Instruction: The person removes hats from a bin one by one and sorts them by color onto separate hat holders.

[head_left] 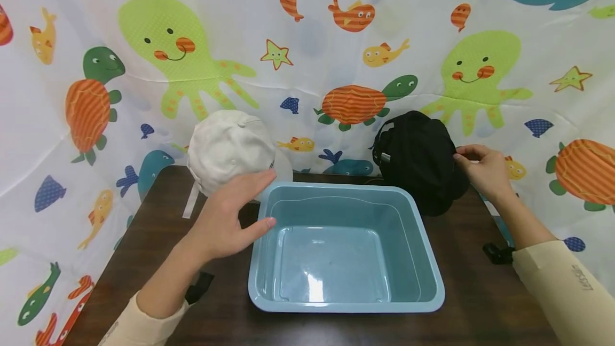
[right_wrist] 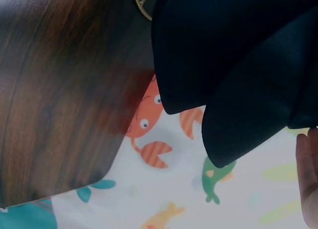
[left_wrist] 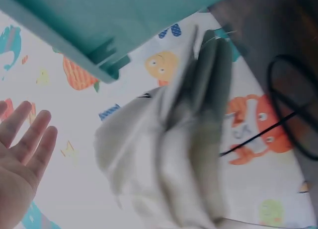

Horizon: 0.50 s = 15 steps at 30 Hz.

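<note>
A white cap (head_left: 230, 149) sits at the back left of the table, its brim toward the tub; it looks blurred in the left wrist view. My left hand (head_left: 229, 218) is spread beside it, thumb and fingers straight, reaching toward the left rim of a light blue plastic tub (head_left: 347, 307). Nothing is in that palm. On the right, a black cap (head_left: 417, 162) stands behind the tub's far right corner. My right hand (head_left: 484, 171) pinches its right edge between thumb and fingers. In the right wrist view only part of the right hand (right_wrist: 309, 182) shows.
The dark wooden table (head_left: 480, 292) carries the tub near its middle. A cartoon sea-animal curtain (head_left: 307, 52) hangs right behind and around the table. A curved gold wire (right_wrist: 144, 6) shows beside the black cap, and a black cord (left_wrist: 273, 90) lies near the white cap.
</note>
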Tool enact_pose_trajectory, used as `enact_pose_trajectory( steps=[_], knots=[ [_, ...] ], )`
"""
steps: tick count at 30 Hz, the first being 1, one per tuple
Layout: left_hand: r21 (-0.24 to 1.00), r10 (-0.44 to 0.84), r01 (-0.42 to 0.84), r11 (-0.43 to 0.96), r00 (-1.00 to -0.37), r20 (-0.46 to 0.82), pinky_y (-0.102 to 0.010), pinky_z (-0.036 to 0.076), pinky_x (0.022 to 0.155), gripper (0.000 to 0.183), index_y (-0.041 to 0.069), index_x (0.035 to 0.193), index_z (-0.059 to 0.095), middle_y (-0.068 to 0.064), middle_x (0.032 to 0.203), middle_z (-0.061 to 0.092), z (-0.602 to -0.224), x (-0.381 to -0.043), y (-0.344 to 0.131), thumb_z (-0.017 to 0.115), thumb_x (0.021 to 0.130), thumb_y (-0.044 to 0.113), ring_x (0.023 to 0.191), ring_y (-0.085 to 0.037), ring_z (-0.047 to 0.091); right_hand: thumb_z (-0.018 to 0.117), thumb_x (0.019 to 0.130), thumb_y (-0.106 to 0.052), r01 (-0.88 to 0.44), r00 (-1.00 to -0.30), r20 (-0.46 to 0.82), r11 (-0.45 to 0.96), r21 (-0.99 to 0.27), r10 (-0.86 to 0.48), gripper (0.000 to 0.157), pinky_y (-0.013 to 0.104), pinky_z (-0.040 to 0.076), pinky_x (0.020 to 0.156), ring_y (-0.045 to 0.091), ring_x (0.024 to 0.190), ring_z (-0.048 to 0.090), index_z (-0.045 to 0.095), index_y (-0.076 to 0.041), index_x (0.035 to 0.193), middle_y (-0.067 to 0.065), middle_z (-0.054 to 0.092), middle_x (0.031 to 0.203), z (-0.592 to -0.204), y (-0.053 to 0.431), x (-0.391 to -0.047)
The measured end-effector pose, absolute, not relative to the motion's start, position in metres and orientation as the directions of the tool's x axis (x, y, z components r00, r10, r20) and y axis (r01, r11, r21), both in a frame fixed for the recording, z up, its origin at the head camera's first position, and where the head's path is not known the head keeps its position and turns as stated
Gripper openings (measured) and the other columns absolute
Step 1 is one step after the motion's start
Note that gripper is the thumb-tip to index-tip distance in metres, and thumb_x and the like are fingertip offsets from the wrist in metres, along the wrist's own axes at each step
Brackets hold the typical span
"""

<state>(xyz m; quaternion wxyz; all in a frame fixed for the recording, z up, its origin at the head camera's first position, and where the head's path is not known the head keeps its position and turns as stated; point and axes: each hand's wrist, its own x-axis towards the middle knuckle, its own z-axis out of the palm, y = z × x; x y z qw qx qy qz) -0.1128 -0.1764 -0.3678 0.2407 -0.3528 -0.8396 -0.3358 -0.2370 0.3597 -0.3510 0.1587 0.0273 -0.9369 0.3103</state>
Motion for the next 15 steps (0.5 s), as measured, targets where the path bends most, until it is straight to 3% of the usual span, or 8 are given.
enact_pose_trajectory(
  steps=[7, 15],
  knots=[
    [0.355, 0.528, 0.787, 0.504, -0.606, 0.595, -0.054, 0.051, 0.104, 0.067, 0.006, 0.146, 0.061, -0.009, 0.142, 0.066, -0.336, -0.140, -0.157, 0.079, 0.086, 0.031, 0.129, -0.030, 0.061, 0.064, 0.105, -0.028, -0.146, -0.949, 0.311, 0.800, -0.582, 0.053, 0.035, 0.016, 0.042, 0.072, -0.009, 0.090, 0.049, 0.073, 0.004, 0.115, 0.024, 0.071, 0.113, -0.351, 0.358, -0.237],
    [0.391, 0.560, 0.745, 0.541, -0.665, 0.494, -0.049, 0.050, 0.106, 0.064, 0.011, 0.149, 0.060, -0.005, 0.145, 0.064, -0.303, -0.165, -0.135, 0.072, 0.094, 0.040, 0.131, -0.026, 0.060, 0.064, 0.104, -0.024, -0.159, -0.946, 0.321, 0.791, -0.590, 0.050, 0.033, 0.015, 0.042, 0.071, -0.008, 0.089, 0.050, 0.072, 0.006, 0.114, 0.027, 0.070, 0.112, -0.351, 0.359, -0.237]
  ],
)
